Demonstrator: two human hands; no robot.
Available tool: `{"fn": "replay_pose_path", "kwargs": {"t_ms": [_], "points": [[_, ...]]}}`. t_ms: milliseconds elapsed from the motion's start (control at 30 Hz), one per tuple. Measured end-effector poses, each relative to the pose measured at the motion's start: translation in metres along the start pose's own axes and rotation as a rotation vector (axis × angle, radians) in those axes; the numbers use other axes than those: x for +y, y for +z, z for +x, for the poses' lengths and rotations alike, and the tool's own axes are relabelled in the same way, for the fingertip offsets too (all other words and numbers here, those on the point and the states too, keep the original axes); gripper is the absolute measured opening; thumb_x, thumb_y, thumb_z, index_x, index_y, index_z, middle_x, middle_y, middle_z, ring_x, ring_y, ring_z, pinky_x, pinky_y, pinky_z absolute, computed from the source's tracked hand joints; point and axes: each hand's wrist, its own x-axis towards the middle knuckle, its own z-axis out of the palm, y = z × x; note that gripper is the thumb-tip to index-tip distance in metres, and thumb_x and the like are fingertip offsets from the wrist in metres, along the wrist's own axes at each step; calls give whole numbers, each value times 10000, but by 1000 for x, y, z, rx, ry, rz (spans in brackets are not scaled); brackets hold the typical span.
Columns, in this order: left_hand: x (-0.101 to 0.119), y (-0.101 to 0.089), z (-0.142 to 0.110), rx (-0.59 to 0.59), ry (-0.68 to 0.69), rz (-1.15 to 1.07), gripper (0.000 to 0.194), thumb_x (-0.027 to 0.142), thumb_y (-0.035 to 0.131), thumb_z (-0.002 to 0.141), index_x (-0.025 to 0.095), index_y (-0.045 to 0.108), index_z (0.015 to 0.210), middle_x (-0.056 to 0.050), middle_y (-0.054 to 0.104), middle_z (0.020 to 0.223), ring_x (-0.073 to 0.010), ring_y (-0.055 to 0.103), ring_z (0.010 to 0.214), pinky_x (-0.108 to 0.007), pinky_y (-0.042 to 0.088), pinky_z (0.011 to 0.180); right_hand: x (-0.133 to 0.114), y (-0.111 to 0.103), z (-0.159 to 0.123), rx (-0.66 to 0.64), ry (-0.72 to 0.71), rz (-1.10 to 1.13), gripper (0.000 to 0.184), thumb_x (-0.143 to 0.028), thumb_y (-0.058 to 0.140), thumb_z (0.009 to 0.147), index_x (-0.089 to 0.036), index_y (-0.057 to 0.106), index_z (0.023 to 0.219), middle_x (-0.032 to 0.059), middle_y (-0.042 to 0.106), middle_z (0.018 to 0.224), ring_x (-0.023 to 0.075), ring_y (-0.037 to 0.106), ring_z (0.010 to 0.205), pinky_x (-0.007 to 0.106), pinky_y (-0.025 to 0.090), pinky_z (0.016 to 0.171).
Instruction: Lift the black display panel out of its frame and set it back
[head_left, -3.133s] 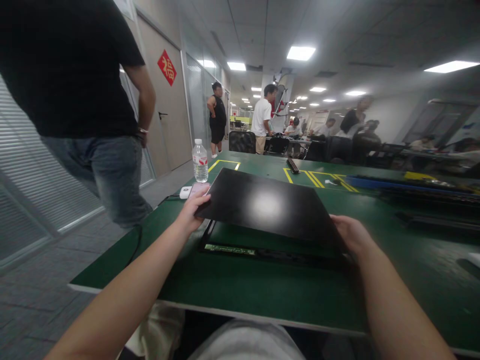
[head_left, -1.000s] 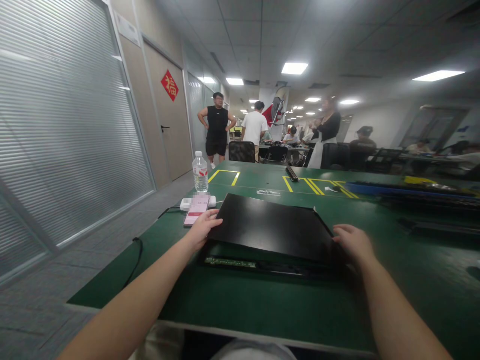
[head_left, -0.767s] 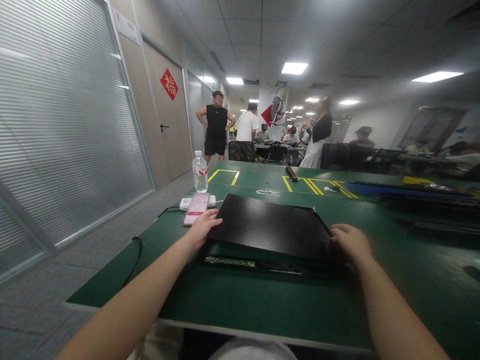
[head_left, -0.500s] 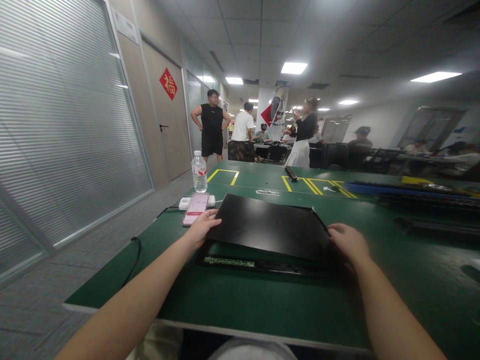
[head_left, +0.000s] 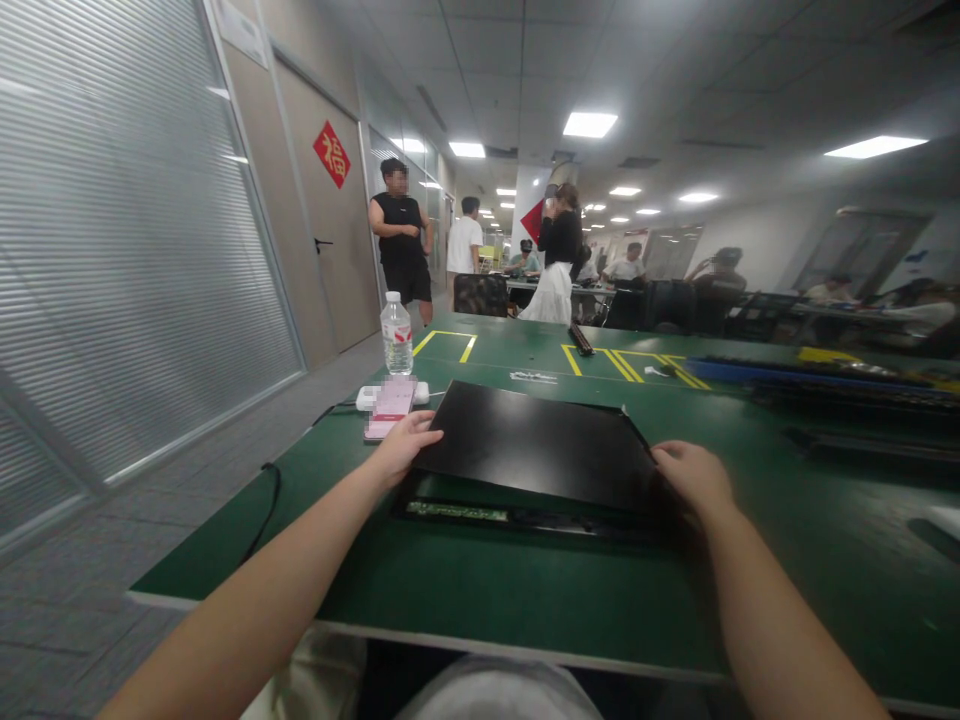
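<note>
A black rectangular display panel (head_left: 536,445) is held in front of me, slightly tilted, over the green table. My left hand (head_left: 407,446) pinches its left edge, thumb on top. At its right edge, my right hand (head_left: 690,475) grips with bent fingers; part of these fingers is hidden behind the panel. Below the panel's near edge shows a black frame (head_left: 562,522) with a green circuit strip (head_left: 456,511) at its left. How far the panel is from the frame I cannot tell.
A phone (head_left: 390,408), a white power strip (head_left: 367,398) and a water bottle (head_left: 397,335) stand beyond my left hand. Yellow tape (head_left: 628,368) marks the green table (head_left: 487,590). Dark strips and a blue tray (head_left: 750,373) lie right. Several people are in the background.
Both hands keep their grip on the panel, which has barely moved. In the background, a person in a white skirt has shifted left and turned. My view has tilted slightly.
</note>
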Motion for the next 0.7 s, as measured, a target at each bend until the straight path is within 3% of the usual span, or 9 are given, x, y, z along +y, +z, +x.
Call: {"fn": "replay_pose_path", "kwargs": {"t_ms": [700], "points": [[-1,3,-1,11,-9,94,431,-32,719,675,145,619,1055,-80,795,950,-211,760,811,-325,599,786,-3,-4,-4,-31,-23,-58,409,-492,498,810,-277,809,968,98,759,957,270,687,853,326,468,659]]}}
